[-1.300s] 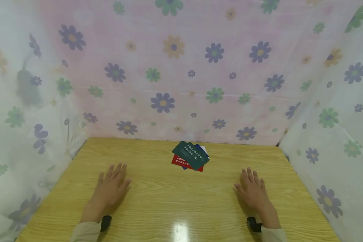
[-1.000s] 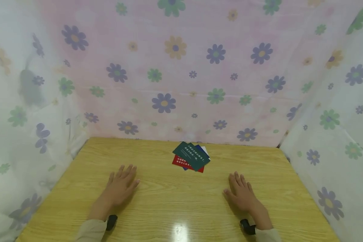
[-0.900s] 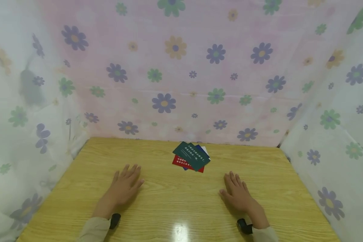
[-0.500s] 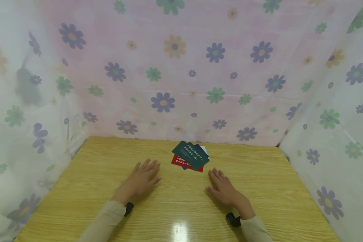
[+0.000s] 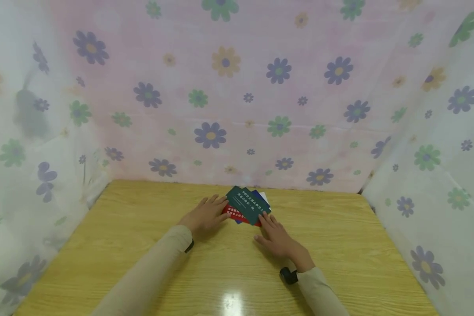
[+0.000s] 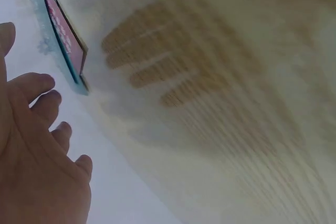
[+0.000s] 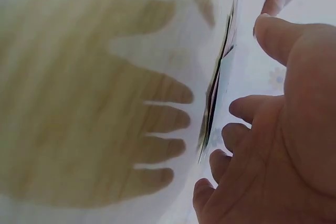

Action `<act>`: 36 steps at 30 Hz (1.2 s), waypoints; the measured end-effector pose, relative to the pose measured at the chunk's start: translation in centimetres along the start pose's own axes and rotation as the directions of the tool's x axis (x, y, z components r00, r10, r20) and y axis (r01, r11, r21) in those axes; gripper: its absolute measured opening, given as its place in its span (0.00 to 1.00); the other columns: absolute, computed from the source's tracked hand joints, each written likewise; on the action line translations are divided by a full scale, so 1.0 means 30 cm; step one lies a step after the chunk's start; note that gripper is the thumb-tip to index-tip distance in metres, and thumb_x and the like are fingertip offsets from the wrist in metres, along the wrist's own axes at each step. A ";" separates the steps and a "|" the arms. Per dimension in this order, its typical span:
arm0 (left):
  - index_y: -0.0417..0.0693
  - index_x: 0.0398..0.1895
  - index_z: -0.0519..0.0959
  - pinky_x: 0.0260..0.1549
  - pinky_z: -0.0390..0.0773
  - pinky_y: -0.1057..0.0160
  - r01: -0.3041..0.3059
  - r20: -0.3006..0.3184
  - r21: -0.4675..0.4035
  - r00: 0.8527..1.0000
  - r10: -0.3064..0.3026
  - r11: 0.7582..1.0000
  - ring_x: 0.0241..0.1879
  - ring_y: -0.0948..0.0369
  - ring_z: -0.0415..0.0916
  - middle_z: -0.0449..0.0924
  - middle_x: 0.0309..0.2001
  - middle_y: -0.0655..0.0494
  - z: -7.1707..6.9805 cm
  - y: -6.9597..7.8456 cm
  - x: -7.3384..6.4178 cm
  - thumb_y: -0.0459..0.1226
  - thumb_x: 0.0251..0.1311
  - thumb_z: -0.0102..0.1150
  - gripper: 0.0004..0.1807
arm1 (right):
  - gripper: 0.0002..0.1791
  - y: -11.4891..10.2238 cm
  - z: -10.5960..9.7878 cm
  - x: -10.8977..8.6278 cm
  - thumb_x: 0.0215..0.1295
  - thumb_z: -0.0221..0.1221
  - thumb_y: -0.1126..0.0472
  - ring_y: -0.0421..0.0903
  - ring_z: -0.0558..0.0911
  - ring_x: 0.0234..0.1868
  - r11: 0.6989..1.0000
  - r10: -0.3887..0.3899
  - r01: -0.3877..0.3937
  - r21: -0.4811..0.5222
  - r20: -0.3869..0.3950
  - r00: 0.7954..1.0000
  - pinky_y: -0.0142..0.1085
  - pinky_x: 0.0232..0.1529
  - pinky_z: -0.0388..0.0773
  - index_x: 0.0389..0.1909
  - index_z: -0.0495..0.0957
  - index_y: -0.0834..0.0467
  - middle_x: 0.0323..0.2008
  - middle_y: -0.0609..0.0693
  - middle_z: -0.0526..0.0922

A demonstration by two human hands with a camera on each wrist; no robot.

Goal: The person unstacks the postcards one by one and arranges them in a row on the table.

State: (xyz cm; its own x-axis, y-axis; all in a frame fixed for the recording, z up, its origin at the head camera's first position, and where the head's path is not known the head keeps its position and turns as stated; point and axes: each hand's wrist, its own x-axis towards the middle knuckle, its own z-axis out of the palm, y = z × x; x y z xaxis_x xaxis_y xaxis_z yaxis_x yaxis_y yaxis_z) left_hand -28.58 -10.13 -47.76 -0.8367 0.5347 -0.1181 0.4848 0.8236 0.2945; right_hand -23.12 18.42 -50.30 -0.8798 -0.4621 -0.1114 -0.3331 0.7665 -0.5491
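Observation:
A fanned pile of printed cards lies near the table's back edge in the head view. Two green cards with white writing are on top, a red card shows below, and blue and white corners stick out behind. My left hand is at the pile's left side, its fingers extended. At the lower right corner is my right hand, fingertips over or beside the cards. Both wrist views show relaxed fingers close to the cards' edges, with nothing gripped; whether they touch, I cannot tell.
The wooden table reflects a bright light spot at its front. Flower-patterned cloth hangs behind it and along both sides. Black wrist devices sit below the sleeves' cuffs.
Both hands have moved forward and inward from either side of the table, up to the cards. The pile itself keeps its place and arrangement.

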 end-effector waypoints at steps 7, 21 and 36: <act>0.47 0.80 0.59 0.79 0.42 0.42 0.031 0.046 -0.058 0.999 -0.029 0.998 0.81 0.46 0.41 0.53 0.81 0.50 0.017 0.008 0.075 0.55 0.79 0.38 0.34 | 0.41 -0.003 -0.004 0.058 0.78 0.50 0.45 0.65 0.42 0.81 1.000 0.012 -0.011 -0.024 0.043 0.999 0.64 0.78 0.44 0.80 0.49 0.63 0.81 0.62 0.45; 0.46 0.74 0.69 0.78 0.49 0.41 -0.032 -0.010 0.104 0.999 0.033 0.994 0.79 0.46 0.51 0.66 0.75 0.47 0.074 0.067 0.018 0.55 0.78 0.42 0.32 | 0.42 0.010 -0.014 0.046 0.75 0.57 0.50 0.69 0.45 0.80 0.999 -0.012 0.015 -0.053 0.052 0.999 0.64 0.77 0.48 0.78 0.52 0.68 0.79 0.68 0.48; 0.47 0.67 0.76 0.76 0.57 0.45 -0.059 -0.042 0.246 0.997 0.071 0.967 0.75 0.44 0.61 0.75 0.68 0.40 0.145 0.259 -0.180 0.58 0.71 0.53 0.32 | 0.41 -0.009 -0.013 -0.045 0.72 0.61 0.52 0.69 0.48 0.79 0.999 -0.013 0.016 -0.042 0.074 0.997 0.65 0.76 0.48 0.77 0.56 0.68 0.79 0.66 0.52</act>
State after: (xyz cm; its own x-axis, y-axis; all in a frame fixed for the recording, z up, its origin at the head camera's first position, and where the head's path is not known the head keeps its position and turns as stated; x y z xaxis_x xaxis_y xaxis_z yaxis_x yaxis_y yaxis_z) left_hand -19.19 -5.81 -48.95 -0.8100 0.5836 -0.0568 0.5809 0.8119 0.0582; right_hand -21.98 19.02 -49.69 -0.8476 -0.5042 -0.1654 -0.3614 0.7768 -0.5158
